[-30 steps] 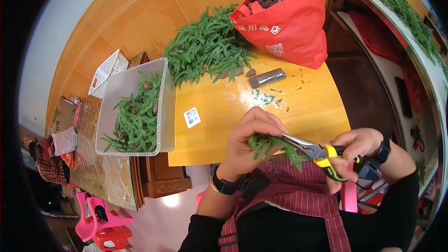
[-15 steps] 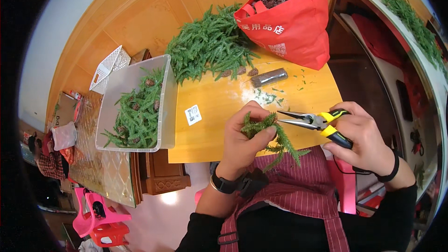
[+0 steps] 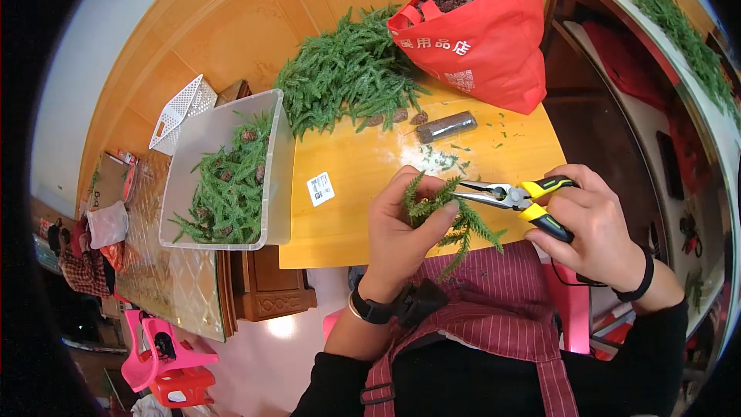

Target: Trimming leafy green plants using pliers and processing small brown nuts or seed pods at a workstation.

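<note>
Between the fingers and thumb of my left hand [image 3: 394,235], a green artificial pine sprig [image 3: 465,238] is pinched over the near edge of the table. My right hand [image 3: 593,212] is wrapped around long-nose pliers [image 3: 512,197] with yellow and black handles. Their steel jaws are slightly parted and point left, with the tips at the top of the sprig beside my left fingertips. Whether the jaws touch a stem there I cannot tell. My left fingers partly cover the sprig's base.
On the yellow table [image 3: 347,235] lie a heap of pine sprigs [image 3: 347,69], a dark packet [image 3: 446,127], a white label [image 3: 320,189] and green clippings. A red bag [image 3: 494,62] of pine cones stands behind. At left is a translucent bin [image 3: 179,205] holding sprigs with cones.
The pliers in my right hand have shifted left, so their tips now reach the sprig's top. The sprig has turned slightly in my left hand.
</note>
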### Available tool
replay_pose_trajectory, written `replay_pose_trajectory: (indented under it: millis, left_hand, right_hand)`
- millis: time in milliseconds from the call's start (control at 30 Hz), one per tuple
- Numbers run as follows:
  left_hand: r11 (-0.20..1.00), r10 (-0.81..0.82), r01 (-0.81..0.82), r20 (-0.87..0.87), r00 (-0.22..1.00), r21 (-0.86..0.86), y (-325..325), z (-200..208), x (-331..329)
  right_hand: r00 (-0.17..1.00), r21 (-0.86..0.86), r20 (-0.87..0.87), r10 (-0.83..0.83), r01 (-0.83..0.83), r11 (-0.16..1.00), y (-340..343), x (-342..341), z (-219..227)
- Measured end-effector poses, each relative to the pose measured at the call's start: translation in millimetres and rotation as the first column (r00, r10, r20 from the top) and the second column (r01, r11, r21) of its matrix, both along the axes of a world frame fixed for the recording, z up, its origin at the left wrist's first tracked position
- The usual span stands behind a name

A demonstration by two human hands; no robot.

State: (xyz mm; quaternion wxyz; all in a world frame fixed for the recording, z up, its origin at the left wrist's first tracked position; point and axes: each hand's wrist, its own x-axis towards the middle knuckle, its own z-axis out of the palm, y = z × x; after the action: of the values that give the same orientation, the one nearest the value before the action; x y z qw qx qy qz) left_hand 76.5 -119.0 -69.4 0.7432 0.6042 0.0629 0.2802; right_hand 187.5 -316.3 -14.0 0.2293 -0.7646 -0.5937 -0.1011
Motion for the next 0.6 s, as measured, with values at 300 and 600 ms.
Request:
replay_pose_trajectory:
  millis: [300, 600]
  left_hand:
    - [0.998, 0.022, -0.020, -0.035, 0.999, 0.059, 1.0, -1.2, 1.4]
    - [0.995, -0.001, -0.009, -0.104, 0.995, -0.096, -1.9, -1.2, 0.4]
  right_hand:
    - [0.999, -0.004, -0.029, 0.017, -0.017, 1.000, -1.4, 3.9, 0.0]
    - [0.999, -0.001, -0.038, 0.031, -0.031, 1.000, -1.5, 5.9, -3.7]
